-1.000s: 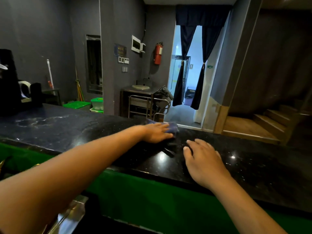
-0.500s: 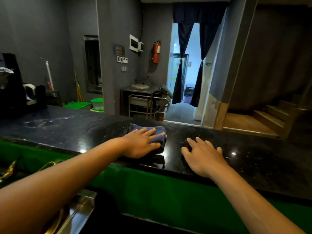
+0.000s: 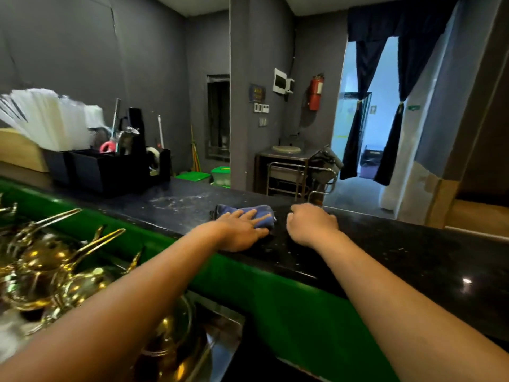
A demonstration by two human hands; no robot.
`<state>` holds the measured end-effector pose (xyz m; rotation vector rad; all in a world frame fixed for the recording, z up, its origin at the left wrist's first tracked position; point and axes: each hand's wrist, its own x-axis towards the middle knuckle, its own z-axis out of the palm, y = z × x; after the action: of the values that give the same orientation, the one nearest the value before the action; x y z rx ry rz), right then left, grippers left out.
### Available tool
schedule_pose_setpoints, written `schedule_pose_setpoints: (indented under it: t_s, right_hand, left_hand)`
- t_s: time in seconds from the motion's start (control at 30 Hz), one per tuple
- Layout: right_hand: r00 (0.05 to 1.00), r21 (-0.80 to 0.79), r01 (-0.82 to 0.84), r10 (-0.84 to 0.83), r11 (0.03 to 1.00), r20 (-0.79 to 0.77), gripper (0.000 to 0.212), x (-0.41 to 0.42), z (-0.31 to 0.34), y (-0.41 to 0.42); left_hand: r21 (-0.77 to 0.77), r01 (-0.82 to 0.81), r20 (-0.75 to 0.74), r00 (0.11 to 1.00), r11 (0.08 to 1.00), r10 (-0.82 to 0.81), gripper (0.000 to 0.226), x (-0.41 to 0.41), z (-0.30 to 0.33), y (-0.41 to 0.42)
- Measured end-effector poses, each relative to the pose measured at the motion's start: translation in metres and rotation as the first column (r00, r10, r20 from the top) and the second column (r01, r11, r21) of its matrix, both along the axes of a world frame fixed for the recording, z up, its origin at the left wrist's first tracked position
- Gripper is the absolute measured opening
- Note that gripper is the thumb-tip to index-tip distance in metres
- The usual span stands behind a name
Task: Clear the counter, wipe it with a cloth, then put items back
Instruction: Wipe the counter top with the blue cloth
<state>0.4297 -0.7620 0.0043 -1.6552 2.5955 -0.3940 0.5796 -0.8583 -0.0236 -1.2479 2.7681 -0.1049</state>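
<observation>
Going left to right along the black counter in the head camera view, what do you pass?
Clear straws → black organizer → whitish smear → blue cloth under the left hand → right hand → bare stretch of black counter.

dim grey room, daylight from doorway (image 3: 355, 125), glints on counter (image 3: 413, 260), blurred left edge, wide-angle bending

On the counter (image 3: 385, 244) the cloth (image 3: 249, 213) lies under the left hand (image 3: 242, 228); the right hand (image 3: 311, 223) rests just right of it. Organizer boxes (image 3: 107, 169) stand at the counter's far left. Pots (image 3: 55, 271) sit below its near edge, left.
</observation>
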Motion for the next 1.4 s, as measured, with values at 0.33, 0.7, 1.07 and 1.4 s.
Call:
schedule_pose_setpoints:
  t_s: [0.33, 0.7, 1.07, 1.4]
  right_hand:
    - [0.999, -0.1, -0.007, 0.003, 0.995, -0.046, 0.047, 0.022, -0.026, -0.034]
    - [0.998, -0.101, -0.035, 0.03, 0.994, -0.047, 0.05, 0.024, -0.023, -0.026]
    - [0.96, 0.076, -0.096, 0.112, 0.993, -0.257, 0.044, 0.015, 0.001, -0.044]
    - [0.91, -0.027, -0.138, 0.116, 0.99, -0.398, 0.029, 0.038, 0.019, -0.072]
  left_hand:
    - [0.077, -0.247, -0.119, 0.96, 0.966, 0.255, 0.064, 0.035, 0.009, -0.024]
    - [0.159, -0.566, -0.159, 0.794, 0.809, 0.587, 0.067, 0.056, 0.013, -0.006]
    - [0.195, -0.813, -0.122, 0.535, 0.549, 0.836, 0.096, 0.075, 0.026, -0.104]
    - [0.084, -0.403, -0.046, 0.912, 0.911, 0.408, 0.079, 0.003, 0.02, -0.178]
